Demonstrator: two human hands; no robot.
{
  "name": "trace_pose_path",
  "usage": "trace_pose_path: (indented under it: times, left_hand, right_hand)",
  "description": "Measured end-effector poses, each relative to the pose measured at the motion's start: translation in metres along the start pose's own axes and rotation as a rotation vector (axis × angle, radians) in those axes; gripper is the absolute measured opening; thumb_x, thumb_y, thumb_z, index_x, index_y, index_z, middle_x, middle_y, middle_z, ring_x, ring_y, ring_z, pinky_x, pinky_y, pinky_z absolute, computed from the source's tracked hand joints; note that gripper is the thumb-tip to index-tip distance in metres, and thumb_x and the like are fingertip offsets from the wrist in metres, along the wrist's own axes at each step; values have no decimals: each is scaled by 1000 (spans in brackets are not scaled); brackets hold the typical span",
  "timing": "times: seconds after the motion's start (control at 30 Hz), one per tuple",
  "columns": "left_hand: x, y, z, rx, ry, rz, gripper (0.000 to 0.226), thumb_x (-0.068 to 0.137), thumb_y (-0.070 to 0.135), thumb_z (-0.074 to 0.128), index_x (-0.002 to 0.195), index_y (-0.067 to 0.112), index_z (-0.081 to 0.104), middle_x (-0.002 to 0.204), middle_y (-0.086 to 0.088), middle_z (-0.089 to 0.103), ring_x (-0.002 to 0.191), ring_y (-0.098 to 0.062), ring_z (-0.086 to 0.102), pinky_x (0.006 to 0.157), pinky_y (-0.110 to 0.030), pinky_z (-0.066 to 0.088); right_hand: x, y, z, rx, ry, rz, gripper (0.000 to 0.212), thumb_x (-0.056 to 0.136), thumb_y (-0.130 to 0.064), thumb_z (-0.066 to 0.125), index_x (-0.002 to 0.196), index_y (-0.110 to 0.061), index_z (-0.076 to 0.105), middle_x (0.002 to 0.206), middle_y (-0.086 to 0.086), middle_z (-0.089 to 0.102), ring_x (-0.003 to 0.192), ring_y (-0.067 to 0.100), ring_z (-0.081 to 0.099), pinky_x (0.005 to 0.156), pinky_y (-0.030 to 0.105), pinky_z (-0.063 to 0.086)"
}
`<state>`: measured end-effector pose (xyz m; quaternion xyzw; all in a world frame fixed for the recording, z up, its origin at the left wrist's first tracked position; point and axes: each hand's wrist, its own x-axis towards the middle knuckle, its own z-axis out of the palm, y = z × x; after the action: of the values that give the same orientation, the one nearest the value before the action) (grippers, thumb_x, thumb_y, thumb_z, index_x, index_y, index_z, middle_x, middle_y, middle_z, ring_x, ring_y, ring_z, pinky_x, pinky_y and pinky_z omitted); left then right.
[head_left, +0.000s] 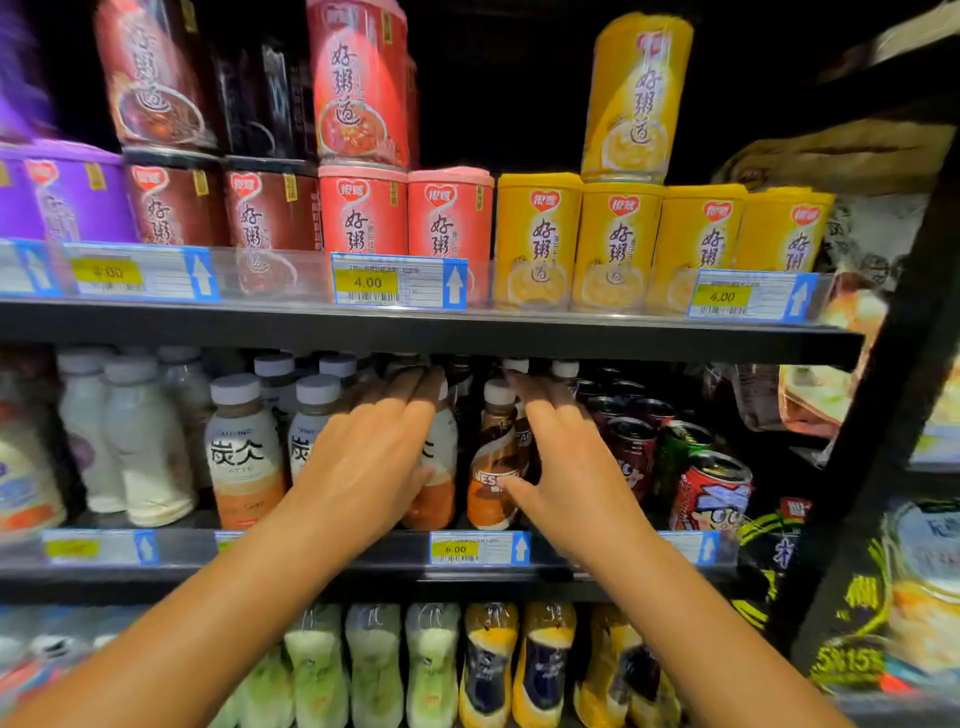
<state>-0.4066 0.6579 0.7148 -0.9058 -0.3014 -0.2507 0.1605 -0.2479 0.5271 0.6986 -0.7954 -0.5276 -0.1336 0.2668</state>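
Note:
My left hand (374, 452) reaches into the middle shelf with its fingers stretched out. It lies over the front of a white-capped latte bottle (441, 467) and hides most of it. My right hand (566, 467) reaches in beside it, fingers straight and pointing toward the back rows. Its thumb touches a brown Nescafe coffee bottle (493, 452) that stands between my two hands. Neither hand plainly grips anything. More latte bottles (244, 457) stand to the left of my left hand.
The upper shelf (415, 332) hangs low over my fingers and carries red (363, 218) and yellow (613, 244) porridge cans. White milk bottles (145, 447) stand left, red drink cans (711, 493) right. Green and yellow bottles (374, 665) fill the shelf below. Snack bags (883, 597) crowd the right side.

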Motion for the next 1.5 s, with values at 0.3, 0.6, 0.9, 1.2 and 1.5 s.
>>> trace_pose_path:
  times: [0.3, 0.6, 0.9, 1.2, 1.5]
  left_hand:
    - [30, -4, 0, 261, -98, 39, 85, 50, 37, 101, 122, 8, 66, 120, -14, 69, 112, -39, 67, 98, -47, 52]
    - [70, -14, 21, 258, -112, -34, 68, 97, 19, 65, 157, 7, 34, 157, -17, 45, 145, -40, 42, 117, -49, 33]
    - [75, -9, 19, 262, -145, -52, 64, 96, 15, 67, 152, 3, 38, 151, -19, 52, 141, -40, 47, 111, -50, 40]
    - [76, -8, 21, 280, -129, -51, 51, 105, 11, 48, 154, 3, 35, 150, -21, 52, 140, -42, 49, 108, -50, 42]
    - [79, -9, 29, 285, -171, -68, 60, 96, 11, 63, 150, 3, 40, 149, -19, 53, 139, -42, 49, 108, -50, 42]
  right_hand:
    - [36, -3, 27, -175, -47, -35, 47, 96, -27, 69, 139, -12, 55, 140, 11, 59, 126, 32, 59, 99, 43, 54]
    - [87, -27, 43, -257, -158, 17, 76, 98, -5, 62, 161, -16, 22, 173, 5, 6, 129, 46, 56, 93, 52, 53]
    - [98, -32, 58, -285, -62, 7, 69, 99, -1, 52, 161, -11, 26, 166, 11, 21, 124, 44, 61, 86, 51, 54]
    - [98, -29, 66, -249, -53, 44, 76, 97, -1, 56, 164, -12, 22, 170, 8, 16, 119, 45, 63, 89, 52, 56]
    - [95, -28, 65, -274, -51, 57, 77, 96, -5, 59, 163, -15, 23, 170, 5, 16, 117, 44, 64, 84, 51, 56]
